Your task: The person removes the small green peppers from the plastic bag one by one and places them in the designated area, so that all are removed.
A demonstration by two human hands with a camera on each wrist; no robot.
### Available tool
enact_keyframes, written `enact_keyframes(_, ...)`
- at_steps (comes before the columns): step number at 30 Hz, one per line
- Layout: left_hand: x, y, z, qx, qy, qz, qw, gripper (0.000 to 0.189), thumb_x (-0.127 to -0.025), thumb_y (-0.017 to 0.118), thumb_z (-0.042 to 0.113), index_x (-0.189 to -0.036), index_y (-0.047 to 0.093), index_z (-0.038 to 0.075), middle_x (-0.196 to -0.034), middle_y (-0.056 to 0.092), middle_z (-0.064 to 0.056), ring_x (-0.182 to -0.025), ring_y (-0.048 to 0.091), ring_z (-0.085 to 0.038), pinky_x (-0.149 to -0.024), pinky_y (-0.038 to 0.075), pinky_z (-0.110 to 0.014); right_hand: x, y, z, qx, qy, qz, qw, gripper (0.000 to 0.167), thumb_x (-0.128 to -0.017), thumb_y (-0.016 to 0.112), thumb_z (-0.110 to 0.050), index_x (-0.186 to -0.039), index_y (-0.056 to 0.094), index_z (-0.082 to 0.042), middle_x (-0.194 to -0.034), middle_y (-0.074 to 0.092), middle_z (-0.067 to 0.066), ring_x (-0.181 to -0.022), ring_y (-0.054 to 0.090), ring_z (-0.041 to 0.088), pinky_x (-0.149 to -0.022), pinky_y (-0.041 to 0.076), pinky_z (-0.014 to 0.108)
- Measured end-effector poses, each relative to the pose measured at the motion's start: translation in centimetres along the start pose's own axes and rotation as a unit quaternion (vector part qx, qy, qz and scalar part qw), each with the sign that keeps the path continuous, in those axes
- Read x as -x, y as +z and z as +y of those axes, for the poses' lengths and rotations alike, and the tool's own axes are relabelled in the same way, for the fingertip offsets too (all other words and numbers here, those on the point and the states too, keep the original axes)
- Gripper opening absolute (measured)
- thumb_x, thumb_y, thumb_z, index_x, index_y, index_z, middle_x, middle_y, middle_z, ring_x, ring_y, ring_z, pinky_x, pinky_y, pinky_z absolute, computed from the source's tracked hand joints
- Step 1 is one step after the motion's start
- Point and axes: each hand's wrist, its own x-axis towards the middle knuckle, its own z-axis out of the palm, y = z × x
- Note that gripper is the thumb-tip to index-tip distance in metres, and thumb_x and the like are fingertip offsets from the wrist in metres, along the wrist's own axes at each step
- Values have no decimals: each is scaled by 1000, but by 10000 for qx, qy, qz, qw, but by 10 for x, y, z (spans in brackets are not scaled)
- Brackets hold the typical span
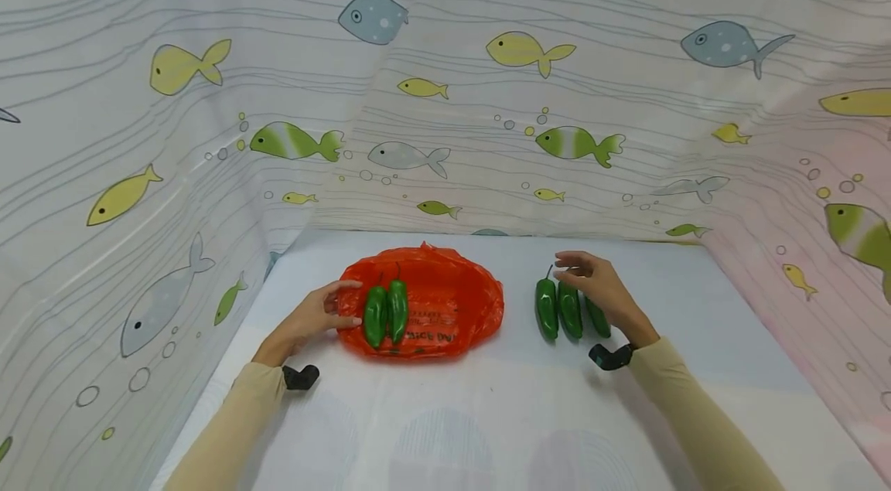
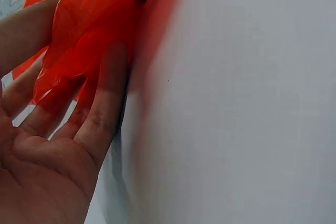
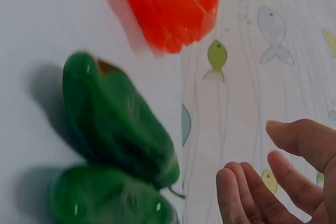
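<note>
A red plastic bag (image 1: 452, 282) lies spread open on the table, with two green chili peppers (image 1: 375, 317) in its left part. At the bag's left rim is my left hand (image 1: 313, 315); its fairly straight, spread fingers (image 2: 94, 114) touch the thin film, which partly covers them in the left wrist view. Three more green peppers (image 1: 546, 311) lie side by side on the table to the right. Over the rightmost pepper (image 1: 597, 318), partly hiding it, hovers my right hand (image 1: 604, 291). Its fingers are loosely bent and hold nothing, thumb apart, in the right wrist view.
White cloth covers the table (image 1: 445, 429). A fish-patterned curtain (image 1: 473, 112) rises behind it and along both sides. Dark wrist-worn devices (image 1: 301, 377) sit under both wrists. Between the bag and the loose peppers lies a stretch of bare tabletop.
</note>
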Motion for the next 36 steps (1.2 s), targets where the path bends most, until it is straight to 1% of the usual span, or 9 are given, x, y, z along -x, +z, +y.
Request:
enact_keyframes(3,0,-1,1,-15,24,-32,10000,76,-82,88,11,-148,51,13,-141,55,-20,-118,58,-32,-85,56,-30,-6,13,-8,-27,20,-157,9999,53,-99,72,-32,-145,56,-12,-139,60,18,-120,59,31,-103,47,48)
enact_keyframes(8,-1,0,3,-51,138,-107,9998,76,-84,87,12,-150,49,10,-140,56,-22,-119,58,-33,-85,56,-29,-12,29,-20,-64,-139,-329,9993,52,-98,73,-32,-143,58,-12,-137,61,17,-117,61,31,-102,50,51)
enact_keyframes(10,0,1,2,-93,103,-81,9999,76,-84,87,12,-149,49,10,-140,56,-22,-118,58,-33,-84,55,-29,-15,35,-25,-82,-247,-428,9987,52,-97,74,-32,-143,58,-11,-137,61,17,-116,62,31,-101,51,51)
enact_keyframes(15,1,3,1,-167,-36,-30,9998,76,-84,87,13,-149,50,13,-143,54,-21,-119,57,-34,-87,55,-30,-19,51,-35,-202,-419,-662,9967,48,-96,75,-30,-139,61,-12,-134,64,13,-112,64,28,-98,54,45)
enact_keyframes(18,0,3,0,-141,-100,10,9999,76,-82,88,14,-149,51,15,-144,54,-19,-120,58,-33,-88,56,-31,-22,62,-41,-240,-525,-740,9956,45,-95,76,-26,-136,64,-13,-131,66,11,-108,66,27,-96,55,45)
enact_keyframes(23,-1,2,-3,-18,-94,-2,10000,77,-81,89,14,-148,52,16,-141,55,-18,-117,59,-31,-87,57,-33,-27,84,-55,-269,-560,-970,9933,44,-95,76,-21,-136,64,-11,-126,68,10,-106,68,26,-94,56,48)
enact_keyframes(27,-2,2,-3,60,-39,-18,10000,77,-80,90,13,-148,52,16,-140,56,-18,-115,60,-30,-87,57,-33,-32,101,-66,-242,-585,-1225,9904,48,-95,76,-25,-138,63,-8,-127,68,12,-106,66,25,-90,58,43)
enact_keyframes(31,-2,1,-3,58,-19,-15,10000,77,-80,90,13,-148,52,16,-142,55,-18,-117,59,-31,-88,57,-34,-38,116,-74,-254,-687,-1469,9864,50,-95,77,-26,-138,62,-8,-129,66,16,-107,64,26,-91,57,43)
enact_keyframes(36,-1,1,0,49,-76,-5,10000,77,-81,89,14,-148,52,17,-146,52,-18,-121,58,-32,-92,56,-36,-44,135,-80,-249,-695,-1706,9826,52,-94,78,-26,-139,61,-7,-134,63,17,-109,64,25,-92,57,41)
